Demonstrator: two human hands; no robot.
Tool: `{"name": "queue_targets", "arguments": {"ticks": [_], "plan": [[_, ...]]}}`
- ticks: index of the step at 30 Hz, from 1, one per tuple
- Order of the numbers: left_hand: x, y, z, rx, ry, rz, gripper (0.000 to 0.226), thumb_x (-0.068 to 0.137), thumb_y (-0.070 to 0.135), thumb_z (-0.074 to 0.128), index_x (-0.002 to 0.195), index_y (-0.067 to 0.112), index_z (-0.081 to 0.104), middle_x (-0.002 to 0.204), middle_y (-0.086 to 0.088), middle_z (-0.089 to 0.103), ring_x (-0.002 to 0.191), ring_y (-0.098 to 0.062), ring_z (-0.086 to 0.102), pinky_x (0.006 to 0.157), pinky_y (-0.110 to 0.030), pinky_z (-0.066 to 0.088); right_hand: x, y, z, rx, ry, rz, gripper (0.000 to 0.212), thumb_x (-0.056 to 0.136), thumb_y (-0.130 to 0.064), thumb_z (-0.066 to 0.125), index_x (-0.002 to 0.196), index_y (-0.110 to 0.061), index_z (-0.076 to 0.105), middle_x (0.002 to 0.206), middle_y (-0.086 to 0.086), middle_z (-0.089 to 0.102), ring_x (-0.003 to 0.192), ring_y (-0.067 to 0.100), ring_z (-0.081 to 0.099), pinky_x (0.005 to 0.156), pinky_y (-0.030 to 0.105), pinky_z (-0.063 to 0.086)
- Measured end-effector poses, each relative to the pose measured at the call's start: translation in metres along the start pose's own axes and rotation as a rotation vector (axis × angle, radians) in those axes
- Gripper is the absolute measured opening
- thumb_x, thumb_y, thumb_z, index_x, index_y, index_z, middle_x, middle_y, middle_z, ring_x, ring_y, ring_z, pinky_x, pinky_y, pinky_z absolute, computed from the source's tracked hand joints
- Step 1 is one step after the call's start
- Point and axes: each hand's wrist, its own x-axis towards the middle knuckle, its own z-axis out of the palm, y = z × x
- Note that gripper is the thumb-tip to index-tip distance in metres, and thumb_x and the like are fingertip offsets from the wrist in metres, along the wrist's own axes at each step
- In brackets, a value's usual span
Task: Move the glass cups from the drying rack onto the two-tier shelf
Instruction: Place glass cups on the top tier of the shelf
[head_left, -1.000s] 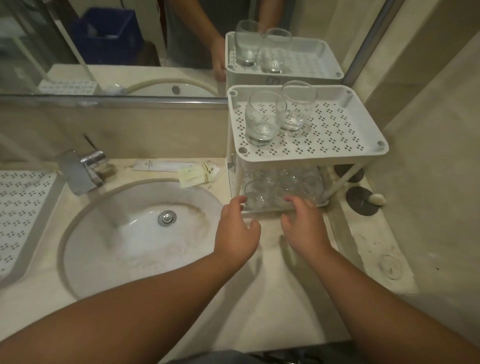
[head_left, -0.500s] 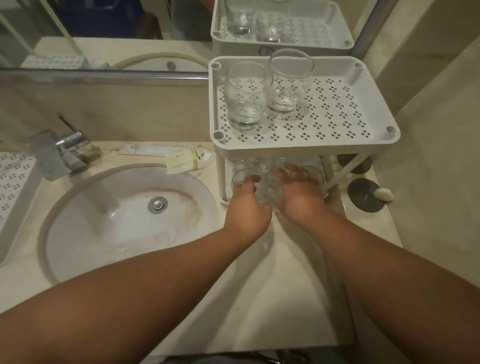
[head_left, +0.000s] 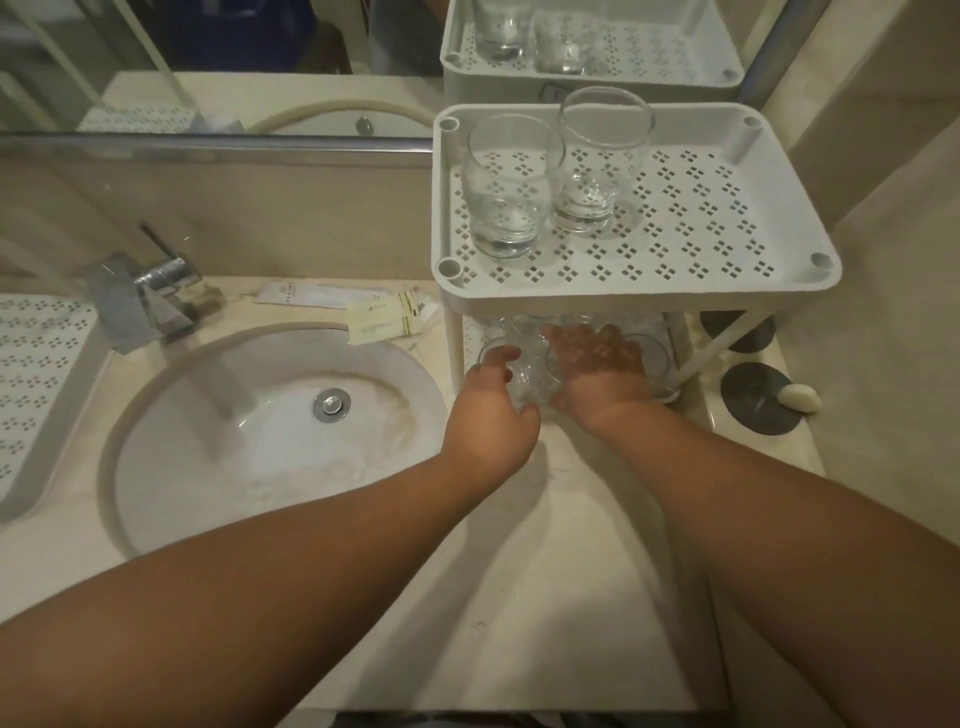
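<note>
From the head view, a clear round glass cup (head_left: 530, 371) is cradled between the left hand (head_left: 491, 410) and the right hand (head_left: 597, 371), both curled round it, at the lower tier of the white perforated plastic two-tier shelf (head_left: 639, 288). It should be set down slowly (neighbouring glasses crowd close). Headroom under the upper tray is judged tight; two clear tumblers (head_left: 511, 197) stand above.

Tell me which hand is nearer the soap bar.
Right. The right hand is under the shelf's top tier, left of the soap; the left hand is farther left, by the sink.
</note>
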Motion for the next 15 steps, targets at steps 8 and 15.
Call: {"name": "queue_targets", "arguments": {"ticks": [8,15], "plan": [[-0.001,-0.003,-0.004,-0.038,-0.013,-0.028,0.058,0.088,0.019,0.063,0.141,0.029,0.04,0.124,0.0,0.053,0.106,-0.019,0.06,0.088,-0.034,0.054,-0.003,0.001,-0.004,0.207,0.08,0.052,0.071,0.075,-0.036,0.075,0.138,-0.038,0.042,0.138,0.002,0.039,0.125,0.028,0.029,0.102,0.037,0.034],[-0.003,-0.003,-0.005,0.024,-0.071,0.059,0.065,0.088,0.018,0.065,0.145,0.029,0.037,0.133,-0.005,0.051,0.109,-0.02,0.059,0.089,-0.028,0.048,-0.039,-0.003,-0.026,0.352,0.119,0.113,0.064,0.072,-0.039,0.074,0.131,-0.032,0.05,0.132,0.005,0.041,0.123,0.031,0.032,0.091,0.031,0.038]]}}
